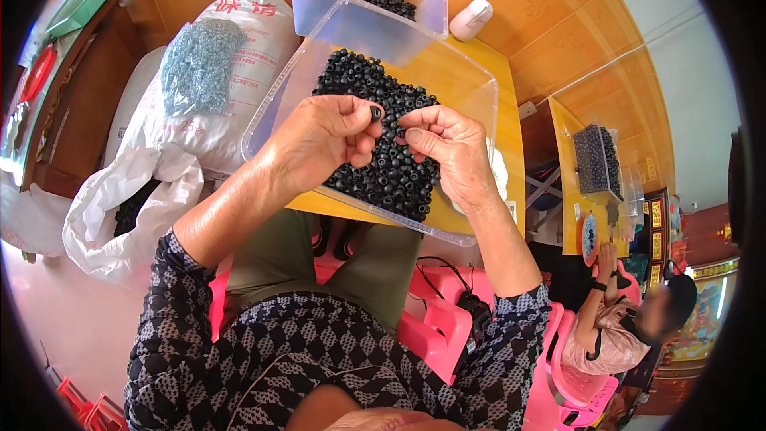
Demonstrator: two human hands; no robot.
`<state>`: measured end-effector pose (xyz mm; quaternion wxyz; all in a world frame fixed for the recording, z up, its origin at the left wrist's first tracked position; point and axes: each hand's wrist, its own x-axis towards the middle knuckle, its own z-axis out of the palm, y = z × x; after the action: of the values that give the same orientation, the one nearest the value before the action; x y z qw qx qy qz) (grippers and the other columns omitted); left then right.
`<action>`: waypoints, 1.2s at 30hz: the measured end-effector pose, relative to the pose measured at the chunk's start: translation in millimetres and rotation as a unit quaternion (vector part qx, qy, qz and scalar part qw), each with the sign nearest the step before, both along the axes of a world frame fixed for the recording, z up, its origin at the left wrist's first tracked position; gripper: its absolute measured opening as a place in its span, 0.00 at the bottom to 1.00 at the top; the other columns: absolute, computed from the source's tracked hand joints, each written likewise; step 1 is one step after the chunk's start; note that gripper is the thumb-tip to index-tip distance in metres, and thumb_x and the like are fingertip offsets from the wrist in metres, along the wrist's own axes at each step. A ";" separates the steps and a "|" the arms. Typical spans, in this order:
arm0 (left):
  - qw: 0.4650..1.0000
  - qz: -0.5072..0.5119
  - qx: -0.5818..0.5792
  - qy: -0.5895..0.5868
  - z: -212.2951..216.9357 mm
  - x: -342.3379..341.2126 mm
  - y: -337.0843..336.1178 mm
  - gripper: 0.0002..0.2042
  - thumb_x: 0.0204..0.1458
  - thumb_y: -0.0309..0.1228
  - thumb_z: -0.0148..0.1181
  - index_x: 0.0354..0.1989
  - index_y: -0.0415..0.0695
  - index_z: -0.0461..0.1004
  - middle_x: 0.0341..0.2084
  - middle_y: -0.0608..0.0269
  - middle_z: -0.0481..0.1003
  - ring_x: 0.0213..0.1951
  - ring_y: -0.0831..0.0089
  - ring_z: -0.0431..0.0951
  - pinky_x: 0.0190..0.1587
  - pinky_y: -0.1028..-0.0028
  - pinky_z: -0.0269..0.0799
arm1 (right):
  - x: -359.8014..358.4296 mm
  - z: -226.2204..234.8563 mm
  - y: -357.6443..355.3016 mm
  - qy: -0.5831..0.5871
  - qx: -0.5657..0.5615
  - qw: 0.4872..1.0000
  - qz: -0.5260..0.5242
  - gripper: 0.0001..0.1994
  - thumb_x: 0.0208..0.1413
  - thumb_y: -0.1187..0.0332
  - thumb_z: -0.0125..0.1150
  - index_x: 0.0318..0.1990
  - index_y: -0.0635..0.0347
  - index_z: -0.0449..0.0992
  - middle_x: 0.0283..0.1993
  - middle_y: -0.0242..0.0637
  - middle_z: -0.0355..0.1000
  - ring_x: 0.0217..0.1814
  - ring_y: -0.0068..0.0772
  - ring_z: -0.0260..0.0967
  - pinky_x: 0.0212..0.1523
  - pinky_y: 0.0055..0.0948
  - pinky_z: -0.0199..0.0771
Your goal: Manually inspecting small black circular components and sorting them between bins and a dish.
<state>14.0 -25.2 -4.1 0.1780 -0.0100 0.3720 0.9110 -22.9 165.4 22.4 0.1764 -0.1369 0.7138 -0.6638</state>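
Note:
My left hand (323,140) pinches a small black ring-shaped part (375,113) between thumb and fingertips. My right hand (447,148) is close beside it, fingertips pinched on another small black piece (401,132). Both hands hover over a clear plastic tray (471,80) holding a heap of the same black ring parts (383,168). The tray rests on a yellow table (507,136), jutting past its near edge above my lap.
A second clear bin (367,0) with black parts stands behind the tray. A white sack (199,112) with a bag of grey-blue pieces (195,64) sits at left. Another person (630,319) sits on a pink chair at right by another table with a bin.

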 end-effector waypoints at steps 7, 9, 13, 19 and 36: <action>0.999 -0.027 0.015 -0.006 -1.7 1.3 11.0 0.06 0.54 0.28 0.50 0.32 0.38 0.68 0.26 0.62 0.69 0.24 0.77 0.67 0.28 0.77 0.65 | 10.8 5.2 3.3 0.050 -0.092 0.995 0.000 0.06 0.46 0.77 0.61 0.34 0.65 0.73 0.28 0.33 0.72 0.28 0.18 0.67 0.28 0.15 0.65; 0.999 -0.031 0.010 -0.004 -0.8 2.0 13.9 0.06 0.54 0.28 0.50 0.32 0.38 0.68 0.26 0.61 0.69 0.24 0.77 0.67 0.28 0.77 0.64 | 13.6 6.1 4.9 0.054 -0.101 0.993 -0.009 0.06 0.45 0.78 0.61 0.33 0.66 0.73 0.28 0.33 0.72 0.28 0.18 0.66 0.28 0.14 0.65; 1.000 -0.028 0.002 0.008 -0.5 2.8 14.8 0.06 0.55 0.28 0.49 0.33 0.37 0.68 0.26 0.61 0.69 0.23 0.77 0.67 0.27 0.77 0.64 | 17.9 6.2 2.6 0.073 -0.108 0.991 -0.021 0.07 0.44 0.80 0.62 0.32 0.66 0.73 0.28 0.34 0.72 0.28 0.18 0.66 0.28 0.14 0.65; 0.999 -0.020 -0.021 0.025 -0.6 3.8 16.0 0.06 0.54 0.27 0.50 0.33 0.36 0.69 0.25 0.61 0.70 0.23 0.77 0.67 0.26 0.78 0.64 | 20.1 4.6 -1.7 0.081 -0.112 0.990 -0.029 0.08 0.43 0.81 0.62 0.32 0.65 0.74 0.28 0.33 0.72 0.28 0.18 0.66 0.28 0.14 0.66; 0.994 0.024 -0.094 0.057 3.2 8.5 19.2 0.04 0.50 0.23 0.54 0.31 0.35 0.71 0.22 0.61 0.71 0.20 0.78 0.68 0.22 0.79 0.64 | 19.3 2.6 -3.9 0.068 -0.111 0.991 -0.012 0.09 0.39 0.83 0.63 0.31 0.65 0.74 0.29 0.33 0.71 0.31 0.20 0.67 0.33 0.17 0.70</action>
<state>22.5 -6.0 -0.9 0.1332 0.0162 0.4654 0.8749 -3.6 161.5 25.0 0.1033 -0.1919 0.6477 -0.7301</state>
